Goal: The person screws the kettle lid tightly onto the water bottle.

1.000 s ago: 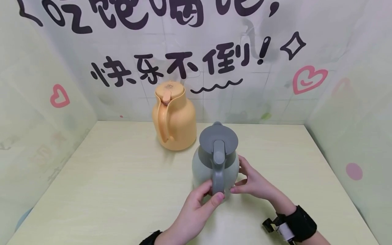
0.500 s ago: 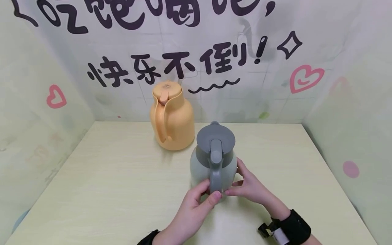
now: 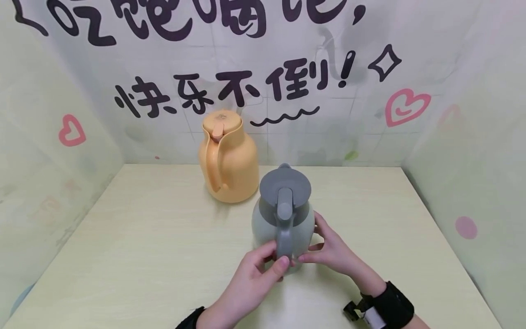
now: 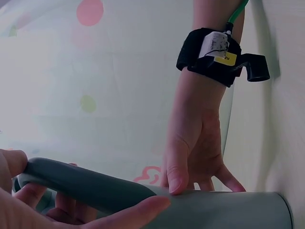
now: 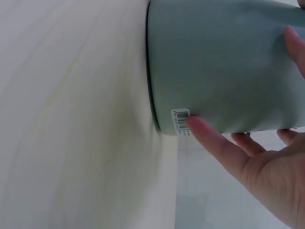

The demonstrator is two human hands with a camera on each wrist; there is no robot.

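A grey-green thermos jug [image 3: 263,226] with a dark grey lid stands upright on the table in the head view, its handle [image 3: 284,237] facing me. My left hand [image 3: 248,278] holds that handle, with the thumb low on its right side. Around the jug's right side, my right hand [image 3: 334,253] spreads its curved fingers and thumb against the body. The right wrist view has a barcode label [image 5: 180,121] near the base, with a fingertip at its edge. Fingers behind the jug are partly hidden.
An orange thermos jug [image 3: 238,169] stands behind and to the left of the grey-green one. Printed sheets with black writing [image 3: 236,87] and pink hearts form the back and side walls around the pale table [image 3: 144,246].
The head view has drifted slightly, so the scene sits further left. My right hand's thumb has come a little closer to the handle. My left hand keeps its hold on the handle.
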